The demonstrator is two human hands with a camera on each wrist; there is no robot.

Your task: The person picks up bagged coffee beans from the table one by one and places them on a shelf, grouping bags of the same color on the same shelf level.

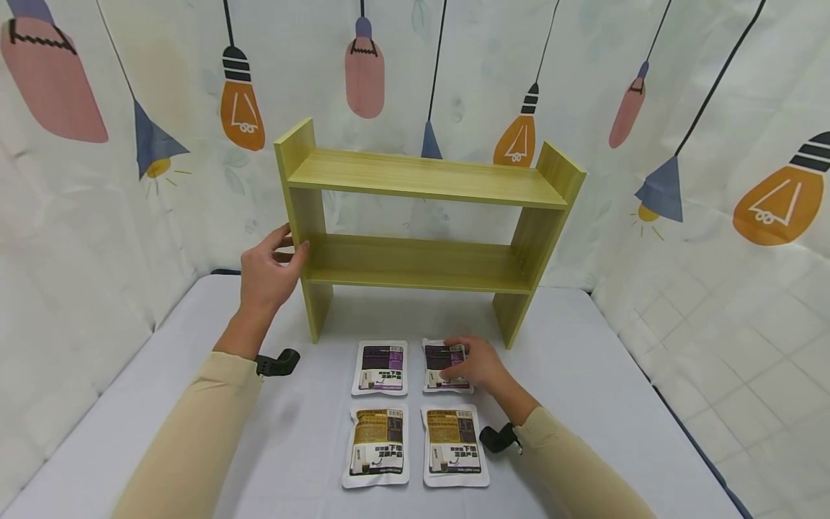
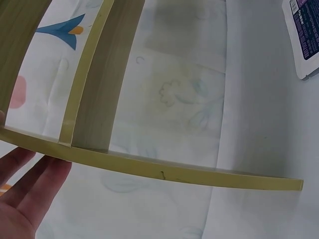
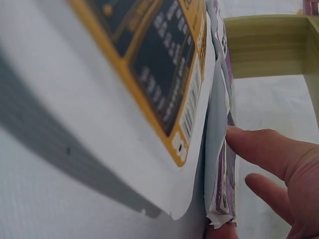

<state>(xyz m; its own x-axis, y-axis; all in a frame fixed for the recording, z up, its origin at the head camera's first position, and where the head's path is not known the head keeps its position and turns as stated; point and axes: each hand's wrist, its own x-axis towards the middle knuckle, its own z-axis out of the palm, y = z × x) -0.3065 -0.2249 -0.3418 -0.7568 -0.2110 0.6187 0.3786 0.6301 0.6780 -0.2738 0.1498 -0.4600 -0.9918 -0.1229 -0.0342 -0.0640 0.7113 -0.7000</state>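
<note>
A yellow-green wooden two-tier shelf (image 1: 415, 281) stands on the table. My left hand (image 1: 272, 270) grips its left side panel (image 2: 124, 163), with the thumb at the front edge and the fingers on the outer face. My right hand (image 1: 476, 362) is over the right purple-labelled pouch (image 1: 436, 358), thumb on its face. In the right wrist view, the thumb (image 3: 264, 147) presses this pouch (image 3: 219, 149), and another fingertip shows at its end. Left of it lies a second purple-labelled pouch (image 1: 381, 367).
Nearer to me, two white pouches with brown-gold labels lie side by side, the left pouch (image 1: 377, 447) and the right pouch (image 1: 455, 445). A white cloth covers the table (image 1: 298, 447). Behind the shelf hangs a lamp-patterned backdrop (image 1: 415, 43).
</note>
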